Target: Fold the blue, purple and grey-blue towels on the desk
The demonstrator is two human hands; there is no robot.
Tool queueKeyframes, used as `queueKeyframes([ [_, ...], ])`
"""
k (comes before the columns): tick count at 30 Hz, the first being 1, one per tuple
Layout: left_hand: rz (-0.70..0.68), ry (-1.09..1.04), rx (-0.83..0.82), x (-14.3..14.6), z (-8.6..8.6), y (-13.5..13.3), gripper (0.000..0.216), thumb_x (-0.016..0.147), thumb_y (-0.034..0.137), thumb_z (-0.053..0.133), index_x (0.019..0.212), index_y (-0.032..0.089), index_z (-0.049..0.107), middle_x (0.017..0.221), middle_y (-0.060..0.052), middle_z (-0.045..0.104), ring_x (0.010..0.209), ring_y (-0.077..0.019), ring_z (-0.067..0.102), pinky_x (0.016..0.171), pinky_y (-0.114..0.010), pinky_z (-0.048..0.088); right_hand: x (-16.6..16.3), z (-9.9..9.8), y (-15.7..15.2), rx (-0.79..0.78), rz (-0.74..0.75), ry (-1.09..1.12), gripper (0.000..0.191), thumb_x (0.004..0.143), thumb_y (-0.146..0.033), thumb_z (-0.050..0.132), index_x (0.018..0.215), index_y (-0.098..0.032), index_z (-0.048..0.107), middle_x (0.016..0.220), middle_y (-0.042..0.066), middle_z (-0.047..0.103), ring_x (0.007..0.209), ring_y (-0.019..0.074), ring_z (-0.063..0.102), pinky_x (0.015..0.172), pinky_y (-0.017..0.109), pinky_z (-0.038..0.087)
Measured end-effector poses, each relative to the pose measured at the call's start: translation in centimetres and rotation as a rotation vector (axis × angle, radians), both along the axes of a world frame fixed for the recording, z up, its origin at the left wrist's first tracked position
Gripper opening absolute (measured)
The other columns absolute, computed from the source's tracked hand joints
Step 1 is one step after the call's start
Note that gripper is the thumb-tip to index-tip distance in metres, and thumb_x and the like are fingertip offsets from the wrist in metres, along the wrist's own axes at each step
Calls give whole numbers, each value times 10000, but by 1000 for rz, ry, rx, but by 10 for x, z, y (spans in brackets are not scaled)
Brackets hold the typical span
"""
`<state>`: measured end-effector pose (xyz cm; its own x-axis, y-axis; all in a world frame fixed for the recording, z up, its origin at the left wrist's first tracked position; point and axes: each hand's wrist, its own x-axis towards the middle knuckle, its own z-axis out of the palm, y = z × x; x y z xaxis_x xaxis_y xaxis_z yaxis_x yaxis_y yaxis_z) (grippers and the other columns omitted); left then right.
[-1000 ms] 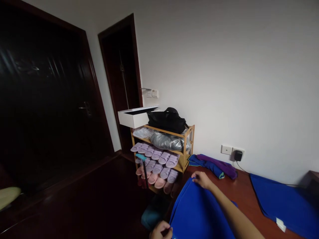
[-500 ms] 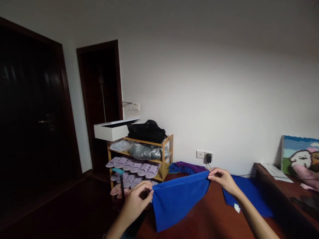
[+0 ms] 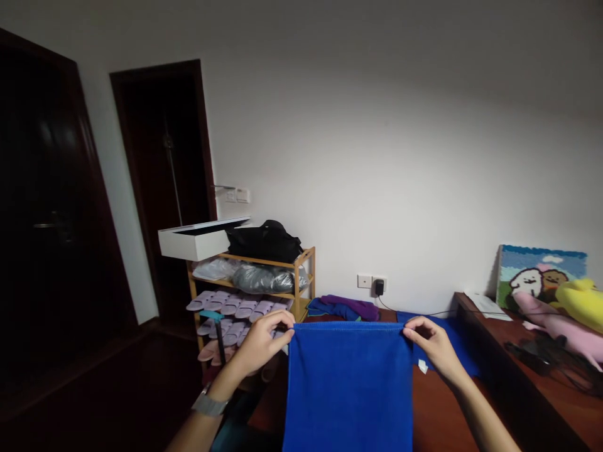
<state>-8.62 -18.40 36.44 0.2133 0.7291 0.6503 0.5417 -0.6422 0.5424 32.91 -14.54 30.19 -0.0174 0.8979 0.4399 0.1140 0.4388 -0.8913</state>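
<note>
A blue cloth (image 3: 348, 389), which looks like a towel, hangs stretched between my two hands above a reddish-brown table. My left hand (image 3: 264, 342) pinches its upper left corner, and my right hand (image 3: 434, 346) pinches the upper right one. The top edge is taut and nearly level; the lower end runs out of view. Behind my right hand, another blue cloth (image 3: 455, 339) lies flat on the table with a white tag (image 3: 423, 366) at its edge. Crumpled blue and purple cloths (image 3: 346, 307) lie at the table's back edge, near the wall.
To the left, a wooden rack (image 3: 304, 276) holds lilac slippers (image 3: 230, 304), plastic-wrapped bundles, a black bag (image 3: 264, 242) and a white box (image 3: 198, 243). On the right, a raised ledge bears a dog picture (image 3: 541, 276), plush toys (image 3: 560, 326) and dark cables. A plug (image 3: 379, 287) sits in the wall socket.
The blue cloth has gone from slanted and partly gathered to hanging straight and wide, its lower end dropping out of view. My left hand has risen. The view has turned slightly right.
</note>
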Motion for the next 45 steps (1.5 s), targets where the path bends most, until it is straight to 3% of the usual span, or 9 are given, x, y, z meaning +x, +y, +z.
queueKeyframes([
  [5,-80,-15,-110,8,1,0,174,795,260,629,647,218,549,817,-16,694,790,-178,662,763,-304,508,6,-6,-11,3,-34,-52,438,746,-653,759,773,-222,690,744,7,654,688,162,560,613,279,459],
  [11,-132,-115,-193,17,2,7,186,784,281,655,657,210,539,838,-28,692,800,-173,659,749,-296,524,14,-13,-16,70,-111,-69,458,750,-676,743,765,-223,676,736,20,647,666,162,556,573,278,470],
  [15,-166,-181,-226,21,0,13,233,767,321,715,655,205,547,856,-40,705,817,-176,672,770,-305,543,19,-13,-22,176,-145,-33,408,771,-624,754,760,-224,679,844,66,697,781,195,635,652,294,537],
  [22,-218,-315,-273,25,-5,24,265,720,360,807,704,200,597,897,-54,730,853,-196,694,806,-348,567,28,-12,-29,350,-249,-23,280,811,-504,773,785,-232,712,839,67,721,839,217,685,772,341,585],
  [28,-197,-364,-276,31,-4,27,271,735,392,802,701,190,625,915,-64,747,839,-202,702,763,-339,575,29,-6,-36,375,-366,-25,286,814,-515,770,804,-232,728,819,65,734,799,222,695,731,342,599],
  [33,-153,-330,-208,43,-3,24,278,756,396,772,677,203,588,879,-51,741,847,-205,696,759,-333,575,35,-5,-40,396,-380,-142,282,849,-516,736,822,-236,731,821,65,742,793,226,697,732,344,583],
  [37,-140,-263,-193,52,-3,17,160,826,354,704,797,209,644,865,-24,719,795,-174,670,743,-305,561,46,-2,-47,446,-396,-264,239,875,-485,715,830,-253,744,812,46,739,720,198,678,640,303,553],
  [40,-157,-217,-184,56,0,12,127,844,337,678,865,212,677,844,-7,701,760,-161,652,716,-283,542,55,4,-58,508,-379,-392,174,891,-428,705,960,-284,775,861,38,743,688,182,662,630,300,553],
  [45,-222,-179,-114,53,10,-5,215,888,379,663,752,215,698,894,-62,726,888,-222,670,828,-345,549,62,19,-85,597,-349,-527,241,914,-336,677,1138,-336,764,938,46,750,784,199,713,684,292,592],
])
